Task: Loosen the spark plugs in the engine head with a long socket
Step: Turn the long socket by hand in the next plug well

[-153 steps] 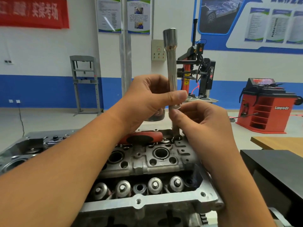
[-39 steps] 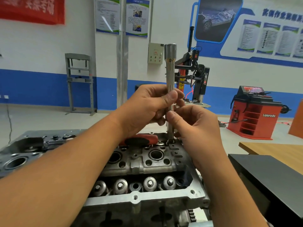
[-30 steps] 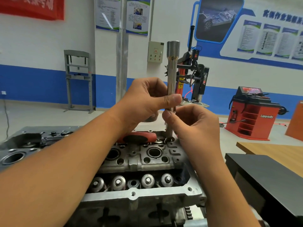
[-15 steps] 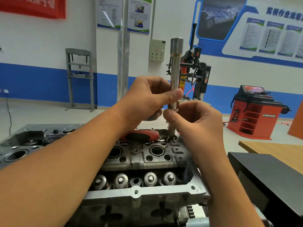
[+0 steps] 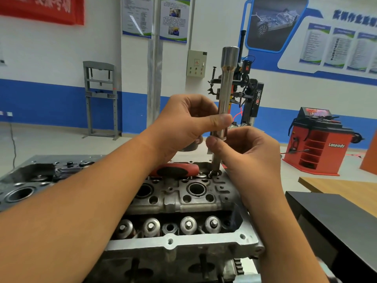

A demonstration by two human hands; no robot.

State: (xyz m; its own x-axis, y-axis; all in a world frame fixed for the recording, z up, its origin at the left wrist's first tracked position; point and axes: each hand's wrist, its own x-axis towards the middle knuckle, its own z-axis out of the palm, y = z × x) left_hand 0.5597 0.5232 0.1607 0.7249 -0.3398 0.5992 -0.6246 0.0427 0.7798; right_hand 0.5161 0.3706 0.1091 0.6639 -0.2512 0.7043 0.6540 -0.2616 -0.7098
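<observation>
- Standing upright over engine head (image 5: pixel 183 201): long socket (image 5: pixel 225 92)
- left hand (image 5: pixel 183 123) pinching its shaft; right hand (image 5: pixel 251 152) pinching the thinner stem below

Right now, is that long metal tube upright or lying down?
Upright: the long socket stands vertically above the engine head, held by both hands.

Workshop room. White wall (image 5: pixel 51 48) with blue lower band (image 5: pixel 40 103). Red banner (image 5: pixel 40 7) top left; posters (image 5: pixel 155 17) flank a metal column (image 5: pixel 154 78). Grey electrical box (image 5: pixel 196 63) on wall. Grey shop press frame (image 5: pixel 101 99) on pale floor (image 5: pixel 51 139). Red wheel balancer (image 5: pixel 320 139) right; tyre changer (image 5: pixel 248 94) behind. Wooden tabletop (image 5: pixel 336 188) at right edge.
</observation>
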